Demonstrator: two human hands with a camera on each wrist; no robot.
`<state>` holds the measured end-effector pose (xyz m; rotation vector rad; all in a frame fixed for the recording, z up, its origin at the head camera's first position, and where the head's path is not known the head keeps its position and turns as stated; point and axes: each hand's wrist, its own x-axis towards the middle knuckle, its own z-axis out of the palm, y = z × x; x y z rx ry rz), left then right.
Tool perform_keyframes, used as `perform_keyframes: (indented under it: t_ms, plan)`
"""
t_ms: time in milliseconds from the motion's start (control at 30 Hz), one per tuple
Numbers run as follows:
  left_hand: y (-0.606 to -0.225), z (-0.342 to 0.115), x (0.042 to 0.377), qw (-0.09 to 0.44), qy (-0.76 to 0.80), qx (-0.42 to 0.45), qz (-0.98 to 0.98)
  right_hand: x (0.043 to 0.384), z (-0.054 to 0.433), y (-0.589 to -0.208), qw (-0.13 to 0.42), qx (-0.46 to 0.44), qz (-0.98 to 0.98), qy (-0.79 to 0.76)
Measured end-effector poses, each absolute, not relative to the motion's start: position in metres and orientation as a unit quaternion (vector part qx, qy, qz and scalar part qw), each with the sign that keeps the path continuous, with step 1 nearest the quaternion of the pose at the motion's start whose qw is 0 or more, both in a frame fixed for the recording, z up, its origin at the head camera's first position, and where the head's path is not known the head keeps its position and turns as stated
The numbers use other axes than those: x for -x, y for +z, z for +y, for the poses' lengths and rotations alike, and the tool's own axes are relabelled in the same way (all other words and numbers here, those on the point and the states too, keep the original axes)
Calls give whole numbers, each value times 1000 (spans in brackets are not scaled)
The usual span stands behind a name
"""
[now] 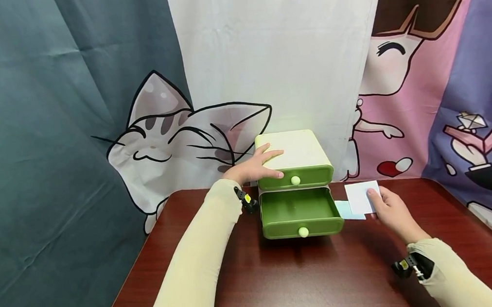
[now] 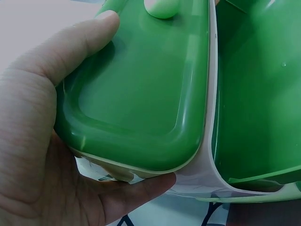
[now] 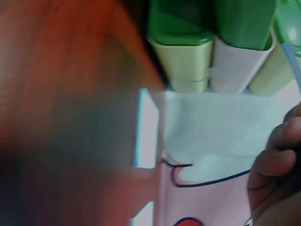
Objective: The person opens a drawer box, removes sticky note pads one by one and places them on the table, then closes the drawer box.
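Note:
A small chest of drawers (image 1: 291, 147) with a cream top and green drawers stands at the back of the table. Its lower drawer (image 1: 296, 206) is pulled out and nothing shows inside. My left hand (image 1: 258, 166) rests on the left front corner of the chest, fingers spread over the top and side. In the left wrist view the thumb (image 2: 87, 40) lies against the front of the upper drawer (image 2: 141, 94), which is closed. To the right of the chest, my right hand (image 1: 393, 211) pinches a white square of paper (image 1: 359, 198) between thumb and fingers.
Light blue paper (image 1: 351, 212) lies on the table beside the lower drawer, partly hidden by the white square. The dark red-brown table (image 1: 258, 289) meets a cartoon-printed curtain (image 1: 280, 48) behind the chest. Round pale knobs (image 1: 303, 232) stick out from the drawers.

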<state>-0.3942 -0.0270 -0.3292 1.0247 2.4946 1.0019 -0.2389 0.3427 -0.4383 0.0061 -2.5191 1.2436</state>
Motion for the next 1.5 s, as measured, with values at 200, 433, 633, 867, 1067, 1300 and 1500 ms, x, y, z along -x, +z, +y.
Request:
perform_keyframes:
  t_ms: [200,433,633,867,1067,1300,1500]
  plan:
    - [-330,-27,396,131,342,-352,861,236,347,-464,55,27,-898,435]
    - [-327,-26,395,133,344,-354,859,233,348,-489,-14,57,-879,474]
    - [-327,-27,395,130,344,-355,859,231,345,-497,-59,71,-865,494]
    - [-328,-27,395,130,348,-353,859,227,344,-497,-96,90,-882,452]
    - [-328,-27,394,130,352,-353,857,226,345,-491,-99,94,-921,365]
    - [-330,-28,394,130,353,-352,857,225,345,-483,-109,86,-959,249]
    - [-331,-28,396,132,352,-352,857,224,345,-477,-105,74,-975,179]
